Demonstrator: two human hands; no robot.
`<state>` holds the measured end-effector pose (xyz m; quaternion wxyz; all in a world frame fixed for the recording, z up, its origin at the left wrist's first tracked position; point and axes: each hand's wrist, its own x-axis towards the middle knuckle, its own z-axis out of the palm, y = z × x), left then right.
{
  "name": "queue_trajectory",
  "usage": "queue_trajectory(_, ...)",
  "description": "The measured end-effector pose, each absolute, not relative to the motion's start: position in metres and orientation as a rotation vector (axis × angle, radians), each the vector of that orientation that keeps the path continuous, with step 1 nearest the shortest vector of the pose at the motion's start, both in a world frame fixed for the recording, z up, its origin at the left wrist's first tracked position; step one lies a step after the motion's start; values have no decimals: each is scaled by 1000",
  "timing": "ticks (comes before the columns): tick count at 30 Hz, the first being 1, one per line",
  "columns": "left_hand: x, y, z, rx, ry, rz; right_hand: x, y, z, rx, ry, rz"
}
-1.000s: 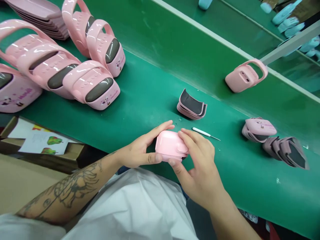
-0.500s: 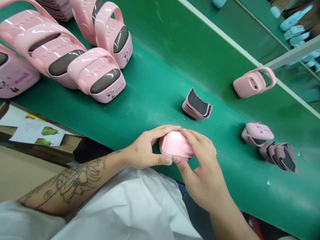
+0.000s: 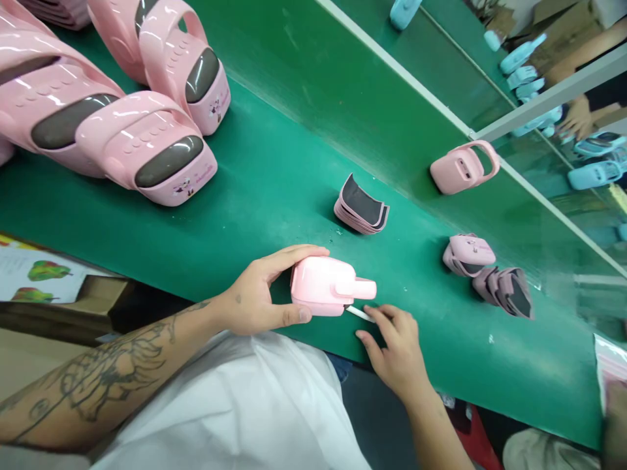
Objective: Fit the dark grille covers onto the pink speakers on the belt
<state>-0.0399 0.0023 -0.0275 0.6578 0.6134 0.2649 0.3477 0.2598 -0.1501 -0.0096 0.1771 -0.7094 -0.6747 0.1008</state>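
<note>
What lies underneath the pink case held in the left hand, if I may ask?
The white handle of a pick tool pokes out from under the pink case, on the green bench mat. The tool's tip and the case's underside are covered.

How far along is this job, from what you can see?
Looking finished: the strapped pink cases with dark grey panels lined up at left. In hand: a pink case gripped by the left hand, with the right hand beside a white-handled pick. Left over: a stack of curved pink pieces, lying loose.
</note>
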Motion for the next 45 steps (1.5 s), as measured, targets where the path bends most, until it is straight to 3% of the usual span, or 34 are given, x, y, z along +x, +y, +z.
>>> queue_trajectory(4, -40, 0, -29, 1415, 638, 764, 275, -138, -27, -2161, -1707, 293)
queue_trajectory(13, -40, -5, -39, 1443, 712, 794, 290, 7, -34, -2190, -1349, 240)
queue_trajectory(19, -38, -5, -36, 1477, 642, 816, 242, -41, 13, -1923, -1445, 174)
queue_trajectory(23, -37, -2, -30, 1408, 593, 821, 204, -69, 48, -1507, -2076, 228)
queue_trajectory(34, -33, -1, -29, 1200, 522, 908, 174, -57, 65, -1649, -2251, 523)
queue_trajectory(45, -30, -3, -36, 1335, 533, 980, 164, -69, 61, -1653, -2167, 516)
